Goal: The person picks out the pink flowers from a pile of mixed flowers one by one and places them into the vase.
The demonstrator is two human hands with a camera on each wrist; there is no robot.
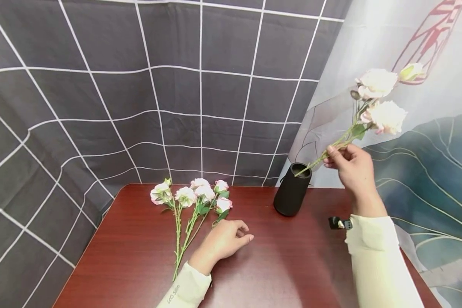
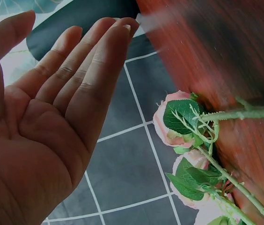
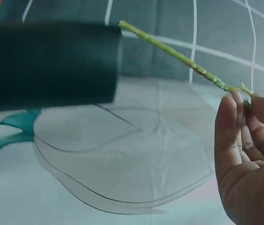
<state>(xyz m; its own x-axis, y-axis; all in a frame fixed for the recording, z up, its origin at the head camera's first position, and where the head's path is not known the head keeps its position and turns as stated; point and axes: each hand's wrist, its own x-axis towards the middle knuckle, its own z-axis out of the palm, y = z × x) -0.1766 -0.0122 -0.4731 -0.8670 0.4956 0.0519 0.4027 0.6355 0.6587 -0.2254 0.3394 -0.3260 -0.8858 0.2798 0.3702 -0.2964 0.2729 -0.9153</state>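
In the head view, my right hand (image 1: 353, 173) pinches the stem of a pale pink flower spray (image 1: 384, 116) between thumb and fingers, blooms up and to the right. From my fingers the stem slants down and leftward, its bare end at the mouth of the black vase (image 1: 291, 194), which stands on the bench (image 1: 277, 265). My right hand is much nearer the vase; my left hand (image 1: 224, 240) holds nothing, just beside the other flower sprays (image 1: 185, 197) lying there.

In the left wrist view, my left fingers lie alongside one another, thumb apart, palm bare.

In the right wrist view, the stem's tip shows at one edge of the vase's rim; whether it touches, I can't tell.
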